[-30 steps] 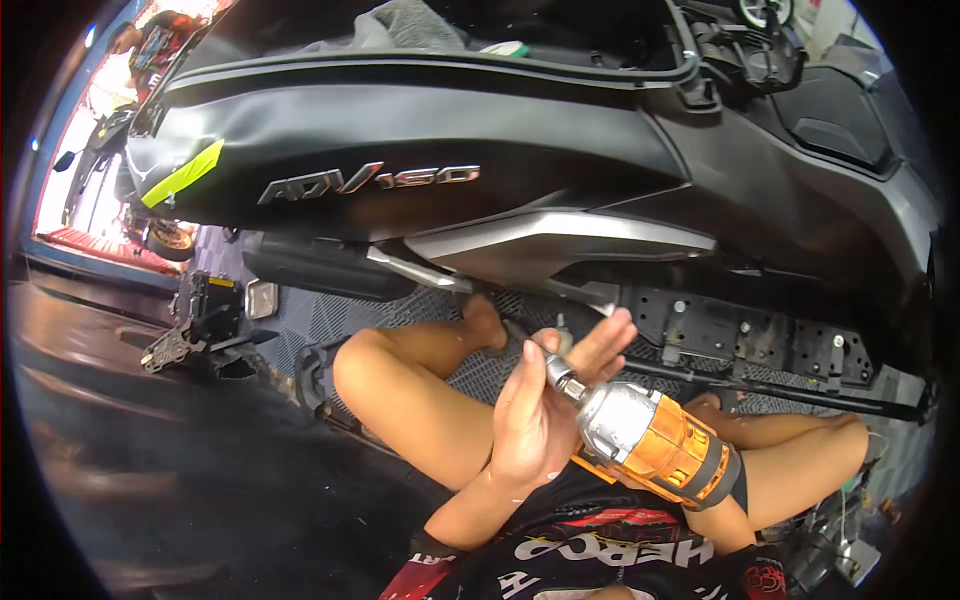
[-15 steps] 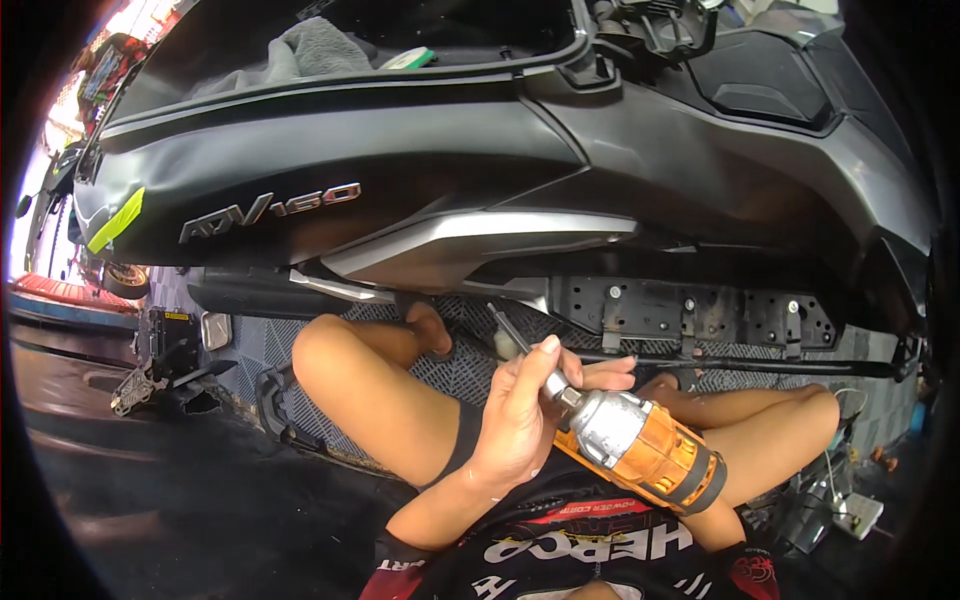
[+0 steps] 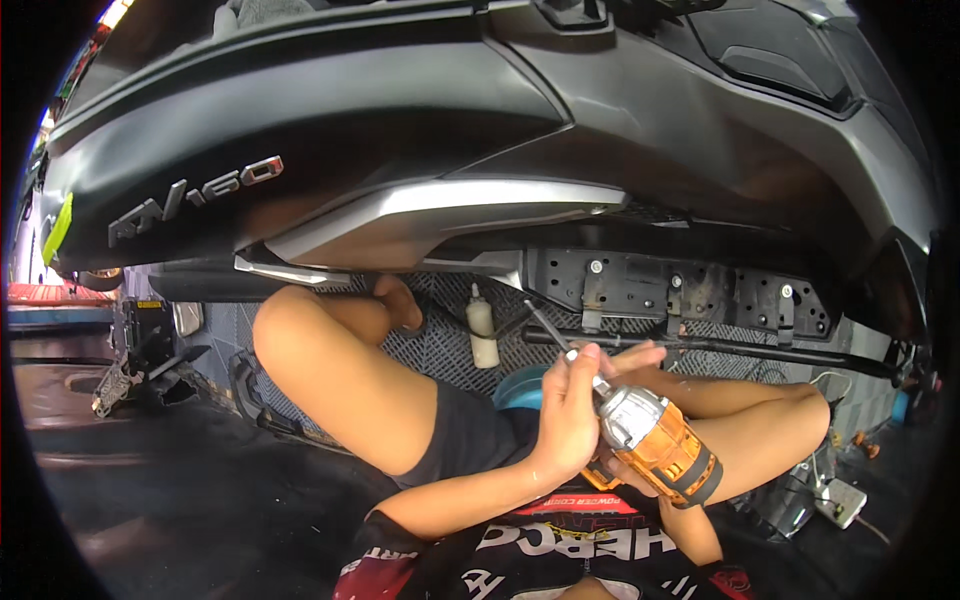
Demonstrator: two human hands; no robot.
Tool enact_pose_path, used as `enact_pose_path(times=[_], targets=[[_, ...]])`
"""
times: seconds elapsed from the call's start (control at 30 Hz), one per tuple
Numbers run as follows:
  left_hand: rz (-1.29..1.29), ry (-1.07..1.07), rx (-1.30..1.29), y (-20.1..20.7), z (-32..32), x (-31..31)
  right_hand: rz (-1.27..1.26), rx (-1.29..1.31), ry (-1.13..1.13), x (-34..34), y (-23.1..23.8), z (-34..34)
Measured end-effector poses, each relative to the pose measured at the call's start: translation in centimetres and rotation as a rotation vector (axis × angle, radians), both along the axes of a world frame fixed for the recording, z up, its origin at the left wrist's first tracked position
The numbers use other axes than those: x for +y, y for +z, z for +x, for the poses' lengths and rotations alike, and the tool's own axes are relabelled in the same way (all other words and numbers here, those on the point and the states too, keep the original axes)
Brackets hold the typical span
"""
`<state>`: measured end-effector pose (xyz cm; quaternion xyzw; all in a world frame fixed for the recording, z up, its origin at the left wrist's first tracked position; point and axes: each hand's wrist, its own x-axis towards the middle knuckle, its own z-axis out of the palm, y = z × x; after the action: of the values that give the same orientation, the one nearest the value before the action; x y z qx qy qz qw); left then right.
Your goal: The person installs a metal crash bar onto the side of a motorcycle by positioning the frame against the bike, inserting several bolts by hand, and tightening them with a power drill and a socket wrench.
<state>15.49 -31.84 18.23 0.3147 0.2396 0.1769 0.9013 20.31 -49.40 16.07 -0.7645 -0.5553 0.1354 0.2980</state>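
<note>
I sit on the floor beside a dark grey scooter (image 3: pixel 420 120), knees up under its side panel. My right hand (image 3: pixel 612 476) grips the handle of an orange and silver cordless driver (image 3: pixel 655 445); most of that hand is hidden behind the tool. My left hand (image 3: pixel 572 405) wraps the driver's nose, fingertips pinching the chuck. A long thin bit (image 3: pixel 545 325) sticks out up and to the left. Its tip lies close below the black bracket plate (image 3: pixel 680 290) under the scooter's floorboard.
A small white bottle (image 3: pixel 482 325) stands on the grey grid mat (image 3: pixel 440 345) behind my left knee. A blue bowl (image 3: pixel 520 385) sits by my thigh. A white power strip (image 3: pixel 838 497) lies at the right, and black metal stand parts (image 3: pixel 135 360) at the left.
The view has closed in on the scooter's underside and shifted right. The driver has risen a little, and its bit now points at the bracket plate. Both hands keep their hold.
</note>
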Motion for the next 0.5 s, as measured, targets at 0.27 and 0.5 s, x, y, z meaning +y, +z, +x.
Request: enact_pose_path(times=[0.27,0.5], targets=[[-0.38,-0.206,-0.021,-3.2,4.3,-0.9,-0.235,0.902,-0.402,-3.9,-4.7,1.2],[-0.581,-0.208,0.02,-8.9,10.2,-0.6,-0.014,1.525,-0.71,1.0,-1.4,8.2]])
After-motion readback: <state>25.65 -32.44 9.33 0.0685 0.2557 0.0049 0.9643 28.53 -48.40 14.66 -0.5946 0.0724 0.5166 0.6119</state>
